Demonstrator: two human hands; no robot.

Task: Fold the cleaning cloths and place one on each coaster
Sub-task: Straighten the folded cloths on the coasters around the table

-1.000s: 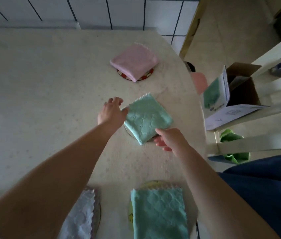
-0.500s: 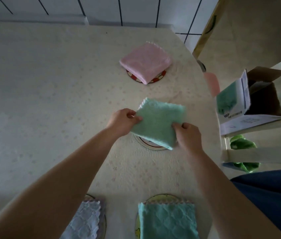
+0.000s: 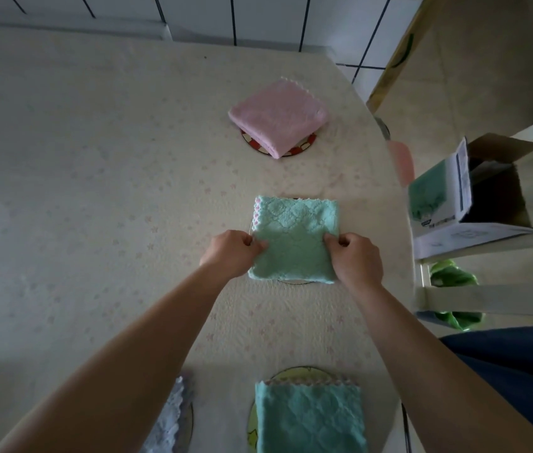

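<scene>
A folded green cloth [image 3: 294, 238] lies squarely over the middle coaster [image 3: 294, 282], of which only a thin rim shows. My left hand [image 3: 232, 253] pinches its left edge and my right hand [image 3: 355, 258] pinches its right edge. Farther back, a folded pink cloth [image 3: 278, 116] sits on a red-and-white coaster [image 3: 304, 147]. Near me, another green cloth [image 3: 310, 416] covers a yellow coaster [image 3: 291, 372]. A white cloth [image 3: 168, 420] lies on a dark coaster [image 3: 188, 416] at the bottom left, partly behind my left forearm.
The table [image 3: 95, 191] wears a pale flowered cover. Past its right edge stand an open cardboard box [image 3: 474, 197] on a white shelf rail [image 3: 487, 300] and a green bag [image 3: 451, 279] below. A tiled wall [image 3: 258, 18] runs behind.
Both hands lifted the green cloth off the middle coaster, turned it from a diagonal lie to square, and set it back down flat. The view also tilted.
</scene>
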